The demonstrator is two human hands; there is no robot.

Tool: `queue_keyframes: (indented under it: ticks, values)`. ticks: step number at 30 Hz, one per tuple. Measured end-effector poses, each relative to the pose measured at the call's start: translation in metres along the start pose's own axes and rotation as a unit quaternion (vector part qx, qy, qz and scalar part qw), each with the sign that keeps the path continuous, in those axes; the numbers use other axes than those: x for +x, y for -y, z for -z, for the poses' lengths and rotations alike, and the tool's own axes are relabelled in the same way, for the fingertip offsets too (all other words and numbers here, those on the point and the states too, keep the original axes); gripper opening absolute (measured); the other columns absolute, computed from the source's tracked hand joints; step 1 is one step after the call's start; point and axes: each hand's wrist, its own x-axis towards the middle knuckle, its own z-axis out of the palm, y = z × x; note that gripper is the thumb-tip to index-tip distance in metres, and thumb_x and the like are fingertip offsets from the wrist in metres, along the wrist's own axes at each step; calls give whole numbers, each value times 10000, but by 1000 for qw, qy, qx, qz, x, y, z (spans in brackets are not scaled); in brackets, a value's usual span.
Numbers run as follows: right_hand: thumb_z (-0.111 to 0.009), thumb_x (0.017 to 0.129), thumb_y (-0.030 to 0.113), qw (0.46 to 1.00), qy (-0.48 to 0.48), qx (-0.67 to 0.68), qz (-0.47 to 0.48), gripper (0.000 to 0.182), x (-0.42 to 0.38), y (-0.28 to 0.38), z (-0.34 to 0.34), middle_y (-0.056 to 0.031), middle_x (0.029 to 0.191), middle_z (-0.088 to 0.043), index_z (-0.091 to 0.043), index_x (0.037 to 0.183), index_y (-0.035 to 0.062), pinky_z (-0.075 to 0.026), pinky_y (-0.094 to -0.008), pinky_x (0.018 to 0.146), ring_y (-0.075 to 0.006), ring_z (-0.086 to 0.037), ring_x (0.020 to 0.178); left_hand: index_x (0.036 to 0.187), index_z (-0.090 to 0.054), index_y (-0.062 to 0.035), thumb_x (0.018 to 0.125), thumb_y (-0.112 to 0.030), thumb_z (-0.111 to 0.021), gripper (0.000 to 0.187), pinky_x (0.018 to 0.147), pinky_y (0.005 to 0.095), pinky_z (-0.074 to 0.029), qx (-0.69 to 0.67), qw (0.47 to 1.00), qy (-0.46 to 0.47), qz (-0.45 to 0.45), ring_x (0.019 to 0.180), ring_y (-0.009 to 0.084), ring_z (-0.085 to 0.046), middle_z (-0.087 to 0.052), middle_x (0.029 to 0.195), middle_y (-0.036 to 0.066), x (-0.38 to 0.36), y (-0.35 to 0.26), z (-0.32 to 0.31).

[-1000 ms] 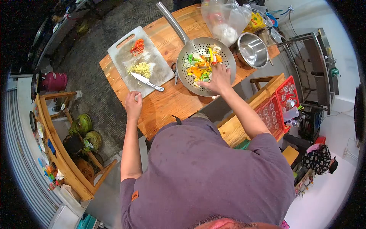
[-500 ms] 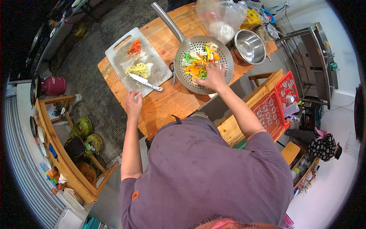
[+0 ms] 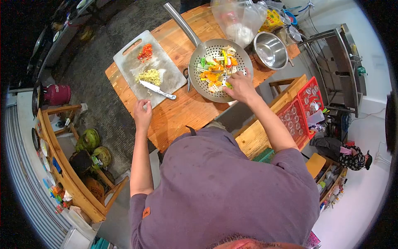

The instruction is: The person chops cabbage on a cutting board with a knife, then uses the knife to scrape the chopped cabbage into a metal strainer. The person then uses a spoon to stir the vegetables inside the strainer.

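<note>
A long-handled metal strainer [image 3: 199,85] with a perforated bowl lies on the table, holding cut vegetables [image 3: 215,70] in orange, green, yellow and white. My right hand [image 3: 241,86] is over its near right side, fingers apart, beside the vegetables. Resting near the lower edge of the cutting board [image 3: 170,68], my left hand [image 3: 143,110] has curled fingers; whatever they may hold is hidden. On that board are chopped red pieces [image 3: 145,52], finely cut yellow pieces [image 3: 150,76] and a knife [image 3: 157,89]. Scissors [image 3: 188,79] lie between board and strainer.
A steel bowl [image 3: 271,52] and a clear plastic bag [image 3: 240,20] stand on the wooden table [image 3: 174,124] beyond the strainer. Red crates [image 3: 296,120] of glasses are to the right. Another person [image 3: 352,157] is farther right. A wooden shelf [image 3: 78,186] is at left.
My right hand has drawn back from the vegetables toward the strainer's right rim, its fingers opening. My left hand stays almost in place by the board.
</note>
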Motion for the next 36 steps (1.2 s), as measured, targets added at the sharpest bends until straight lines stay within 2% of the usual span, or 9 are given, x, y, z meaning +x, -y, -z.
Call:
queue_keyframes:
  ticks: [2,9,15,18,21,25,27,33,36]
  values:
    - [-761,868,495,998,-42,-5,-35,527,10,10,-15,-143,1177,-693,-760,1162,56,-173,-636,1244,-312,-574,1257,1004,-731,-28,987,-188,-680,169,938,416,-510,1,1000,11,8,1042,324,-651,-687,1055,135,-1,-3,1]
    - [-735,803,538,992,-40,-20,-119,679,28,46,-27,-230,1249,-642,-717,1167,-35,-123,-650,1263,-366,-539,1290,1007,-728,-23,993,-201,-681,184,938,418,-510,0,1000,8,-5,1035,322,-654,-687,1059,137,1,0,-1]
    - [-722,812,374,992,-89,-14,-85,445,19,26,-32,-159,1168,-656,-748,1111,46,-175,-652,1247,-339,-559,1238,1006,-721,-8,993,-197,-679,195,934,420,-512,-1,1000,18,6,1040,332,-657,-684,1058,149,0,-2,6]
    - [-720,810,327,986,-122,-49,-106,389,12,9,-29,-144,1125,-662,-761,1103,74,-272,-614,1199,-332,-581,1177,1006,-722,-11,992,-193,-678,187,929,420,-514,-4,1000,14,-2,1041,330,-660,-682,1059,148,-2,5,7]
    - [-720,818,326,979,-156,3,-133,338,13,-8,-33,-146,1132,-670,-778,1061,98,-384,-536,1067,-329,-600,1134,1003,-723,-13,990,-189,-678,182,931,419,-515,-6,1000,22,4,1036,330,-660,-681,1063,147,-3,6,7]
    - [-724,812,287,982,-146,19,-122,290,10,-8,-35,-147,1187,-665,-786,1043,123,-354,-569,1121,-334,-581,1201,1004,-723,-13,989,-192,-678,186,936,416,-513,-3,1000,25,7,1033,333,-657,-677,1060,148,-3,8,8]
    - [-710,811,234,989,-142,-13,-31,207,5,-4,-38,-119,1190,-667,-789,985,154,-330,-541,1158,-331,-549,1268,1005,-723,-10,990,-193,-677,189,938,415,-512,-2,1000,25,6,1031,333,-656,-675,1057,149,-4,10,7]
    - [-665,810,176,986,-150,12,-74,207,6,1,-35,-124,1301,-645,-797,968,177,-269,-572,1221,-335,-501,1349,1045,-722,-3,1003,-197,-668,206,938,392,-516,11,1000,26,3,1021,312,-682,-688,1044,147,-3,7,13]
    - [-666,825,189,992,-106,-3,-62,193,2,9,-27,-124,1263,-665,-798,964,164,-286,-572,1204,-337,-538,1308,1046,-723,-6,1004,-203,-671,209,943,392,-516,5,1000,29,-5,1021,315,-681,-692,1057,145,-1,11,15]
